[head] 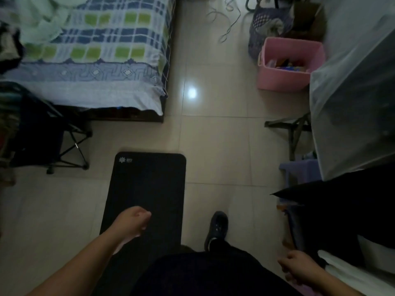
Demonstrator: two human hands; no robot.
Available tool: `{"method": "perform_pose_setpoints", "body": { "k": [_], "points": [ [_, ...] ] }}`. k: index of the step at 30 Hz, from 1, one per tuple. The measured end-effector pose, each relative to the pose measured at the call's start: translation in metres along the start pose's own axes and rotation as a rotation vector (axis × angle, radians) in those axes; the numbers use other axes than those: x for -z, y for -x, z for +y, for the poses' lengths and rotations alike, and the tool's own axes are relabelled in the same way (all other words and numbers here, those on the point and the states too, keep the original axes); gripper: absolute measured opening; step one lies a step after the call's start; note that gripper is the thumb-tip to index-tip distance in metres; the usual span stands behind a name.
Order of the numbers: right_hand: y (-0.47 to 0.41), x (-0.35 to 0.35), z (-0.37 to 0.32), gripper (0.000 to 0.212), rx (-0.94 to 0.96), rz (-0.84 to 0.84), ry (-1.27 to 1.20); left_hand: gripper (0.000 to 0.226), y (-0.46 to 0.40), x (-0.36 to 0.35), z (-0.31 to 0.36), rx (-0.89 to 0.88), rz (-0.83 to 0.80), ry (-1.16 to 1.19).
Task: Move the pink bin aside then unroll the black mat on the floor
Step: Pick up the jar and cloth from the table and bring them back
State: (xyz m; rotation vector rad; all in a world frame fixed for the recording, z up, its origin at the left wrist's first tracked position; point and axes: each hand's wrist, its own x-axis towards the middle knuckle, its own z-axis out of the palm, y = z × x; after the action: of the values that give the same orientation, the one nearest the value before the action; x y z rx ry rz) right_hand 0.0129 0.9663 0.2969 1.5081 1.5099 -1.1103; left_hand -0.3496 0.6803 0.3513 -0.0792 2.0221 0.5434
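Note:
The black mat lies flat and unrolled on the tiled floor, its rounded far end with a small white logo pointing toward the bed. My left hand hovers over the mat's near half, fingers loosely curled, holding nothing. My right hand hangs low at the right, fingers loosely bent and empty. The pink bin, holding several small items, stands on the floor at the upper right beside a plastic-covered table.
A bed with a checked blue and green sheet fills the upper left. A folding chair stands left of the mat. A purple basket and cables lie behind the bin. My dark shoe rests right of the mat.

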Motion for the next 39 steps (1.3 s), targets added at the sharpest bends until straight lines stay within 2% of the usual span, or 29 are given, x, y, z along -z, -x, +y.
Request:
{"method": "perform_pose_setpoints", "body": {
  "k": [3,6,13,18,22,26,32,37,39],
  "points": [
    [-0.018,0.024,-0.03,0.02,0.022,-0.03,0.018,0.014,-0.006,-0.003,0.054,-0.074,-0.015,-0.018],
    [-0.035,0.051,-0.081,0.021,0.073,-0.051,0.007,0.013,-0.017,-0.003,0.078,-0.073,-0.069,-0.097],
    [-0.07,0.123,-0.229,0.015,0.15,-0.026,-0.13,0.013,-0.082,0.033,0.095,0.11,-0.134,-0.236],
    [-0.079,0.17,-0.319,0.01,0.151,0.048,-0.151,0.018,-0.136,0.099,0.149,0.176,-0.092,-0.273],
    [-0.086,0.201,-0.362,0.01,0.14,0.04,-0.115,0.024,-0.178,0.154,0.226,0.174,-0.083,-0.187],
    [-0.1,0.236,-0.373,0.016,0.059,0.031,-0.125,0.024,-0.23,0.185,0.324,0.123,-0.017,-0.153],
    [-0.158,0.305,-0.39,0.023,-0.005,0.069,-0.136,0.012,-0.293,0.173,0.473,-0.029,-0.02,-0.148],
    [-0.204,0.391,-0.445,0.032,0.012,-0.003,0.003,0.013,-0.306,0.151,0.578,-0.073,-0.072,-0.182],
    [-0.218,0.429,-0.478,0.027,0.014,-0.025,-0.04,0.013,-0.312,0.147,0.616,-0.106,-0.109,-0.241]
  ]
}}
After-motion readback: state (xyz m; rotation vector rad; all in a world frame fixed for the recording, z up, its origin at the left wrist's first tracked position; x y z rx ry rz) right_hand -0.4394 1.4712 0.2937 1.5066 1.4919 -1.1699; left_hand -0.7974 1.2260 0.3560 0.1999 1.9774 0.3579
